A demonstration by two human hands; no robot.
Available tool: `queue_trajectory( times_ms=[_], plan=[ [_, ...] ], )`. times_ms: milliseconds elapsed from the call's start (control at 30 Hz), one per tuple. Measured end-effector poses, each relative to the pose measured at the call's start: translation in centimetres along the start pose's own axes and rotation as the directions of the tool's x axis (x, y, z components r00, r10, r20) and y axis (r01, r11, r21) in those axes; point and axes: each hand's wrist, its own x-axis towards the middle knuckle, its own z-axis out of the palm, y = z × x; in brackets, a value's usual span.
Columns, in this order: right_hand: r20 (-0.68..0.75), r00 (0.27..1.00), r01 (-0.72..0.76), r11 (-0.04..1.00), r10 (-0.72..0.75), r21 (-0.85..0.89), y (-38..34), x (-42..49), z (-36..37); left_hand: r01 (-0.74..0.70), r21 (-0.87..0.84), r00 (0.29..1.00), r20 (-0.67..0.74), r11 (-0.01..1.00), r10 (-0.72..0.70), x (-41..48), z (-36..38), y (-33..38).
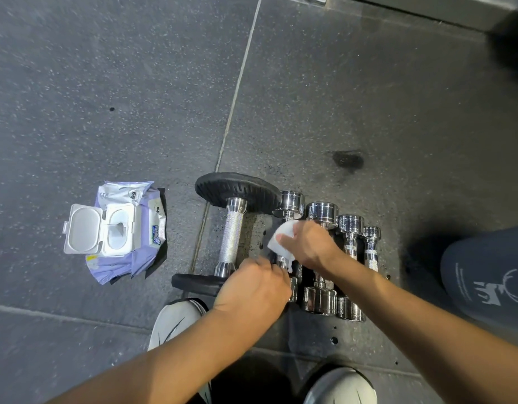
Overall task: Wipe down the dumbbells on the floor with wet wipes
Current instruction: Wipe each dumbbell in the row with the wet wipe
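Several dumbbells lie side by side on the dark rubber floor. The leftmost is a large dumbbell [232, 234] with black plates and a knurled chrome handle. To its right lies a chrome dumbbell [291, 202] whose handle is covered by my hands. My right hand [307, 246] grips a white wet wipe [282, 239] against that handle. My left hand [255, 284] grips the near end of the same dumbbell. Further right lie three smaller chrome dumbbells [323, 212], [351, 228], [371, 243].
A purple wet-wipe pack [126, 231] lies on the floor to the left with its white lid flipped open. My white shoes [176, 322], [342, 386] stand near the bottom edge. A bent knee in dark cloth [485, 275] is at the right. A grey metal base [426, 10] runs along the top right.
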Motion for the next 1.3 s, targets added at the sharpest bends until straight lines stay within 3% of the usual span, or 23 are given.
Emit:
queue_trajectory(
  times_ms=[67, 133, 233, 300, 367, 567, 733, 1000, 1167, 1300],
  plan=[
    [0.159, 0.985, -0.060, 0.997, 0.066, -0.044, 0.4, -0.4, 0.2, 0.002, 0.015, 1.000, 0.001, 1.000, -0.002, 0.1, 0.0, 0.0],
    [0.165, 0.984, -0.081, 0.995, 0.071, 0.052, 0.7, -0.3, 0.1, 0.000, 0.017, 1.000, 0.008, 1.000, -0.001, 0.2, 0.0, 0.0],
    [-0.066, 0.997, -0.024, 0.989, 0.034, 0.147, 0.2, 0.4, -0.2, 0.001, 0.001, 1.000, 0.006, 1.000, -0.001, 0.1, -0.1, -0.1],
    [-0.171, 0.983, -0.010, 0.955, 0.064, 0.296, -0.1, 0.5, 0.5, -0.006, 0.009, 1.000, 0.013, 1.000, 0.006, 0.0, -0.1, -0.1],
    [-0.117, 0.989, -0.027, 0.898, 0.087, 0.438, 0.0, 0.4, 1.5, -0.006, 0.016, 1.000, 0.020, 1.000, 0.006, 0.0, -0.1, -0.1],
    [0.137, 0.990, -0.100, 0.832, 0.029, 0.546, 1.4, 0.0, 2.3, -0.005, -0.014, 1.000, 0.002, 1.000, 0.005, 0.3, -0.1, -0.1],
    [0.091, 0.995, -0.085, 0.879, 0.047, 0.470, 1.3, -0.3, 2.2, 0.006, -0.028, 1.000, 0.009, 1.000, -0.006, 0.3, -0.2, 0.0],
    [0.081, 0.991, -0.130, 0.847, 0.102, 0.515, 1.5, -0.4, 3.2, -0.016, -0.033, 1.000, 0.004, 0.999, 0.016, 0.3, -0.5, 0.0],
    [0.063, 0.987, -0.152, 0.762, 0.146, 0.630, 1.2, 1.1, 2.6, -0.011, -0.038, 1.000, 0.016, 0.999, 0.012, 0.3, -0.4, -0.1],
    [0.034, 0.969, -0.170, 0.565, 0.244, 0.807, 0.5, 2.0, 3.0, -0.017, -0.028, 1.000, 0.018, 0.999, 0.018, 0.2, -0.3, 0.0]
  ],
)
